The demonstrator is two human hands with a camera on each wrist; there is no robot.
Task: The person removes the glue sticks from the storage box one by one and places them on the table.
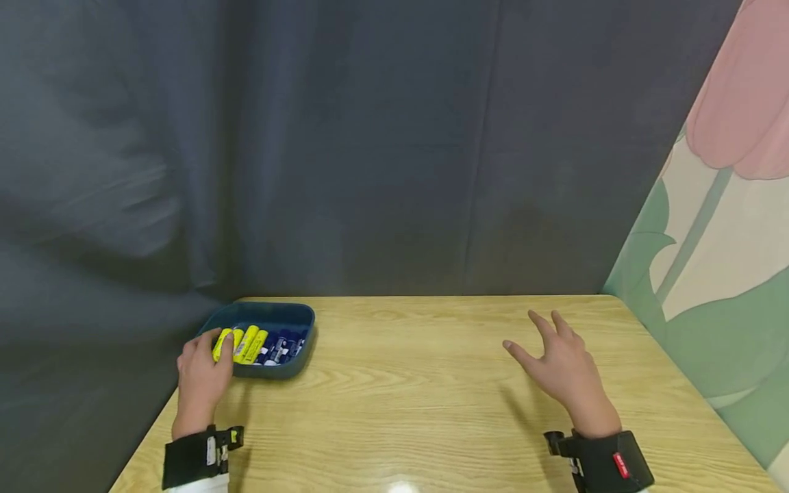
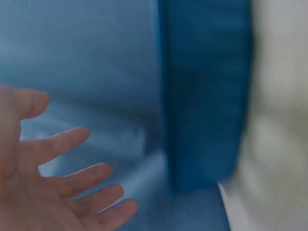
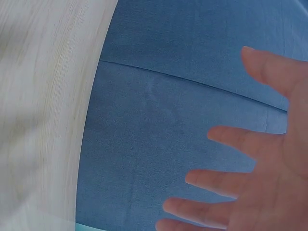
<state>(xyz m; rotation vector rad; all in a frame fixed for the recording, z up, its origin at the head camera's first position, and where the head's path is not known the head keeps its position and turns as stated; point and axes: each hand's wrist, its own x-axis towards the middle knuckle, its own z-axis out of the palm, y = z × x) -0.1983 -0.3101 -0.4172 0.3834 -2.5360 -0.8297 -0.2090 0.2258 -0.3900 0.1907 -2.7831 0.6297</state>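
Note:
A dark blue basket (image 1: 280, 371) stands at the table's back left corner. Inside lie several yellow batteries (image 1: 251, 344) on the left and several dark blue ones (image 1: 283, 347) on the right. My left hand (image 1: 203, 373) hovers by the basket's left front, overlapping it in the head view; in the left wrist view its fingers (image 2: 91, 175) are spread apart from the basket's wall (image 2: 207, 96) and hold nothing. On the right, my right hand (image 1: 566, 370) is raised above the table with spread fingers (image 3: 216, 180), and nothing is in it.
The light wooden table (image 1: 401, 404) runs back to a dark grey-blue curtain (image 1: 382, 150), which also hangs along the left side. A wall with a painted pink tulip (image 1: 740, 123) borders the right edge.

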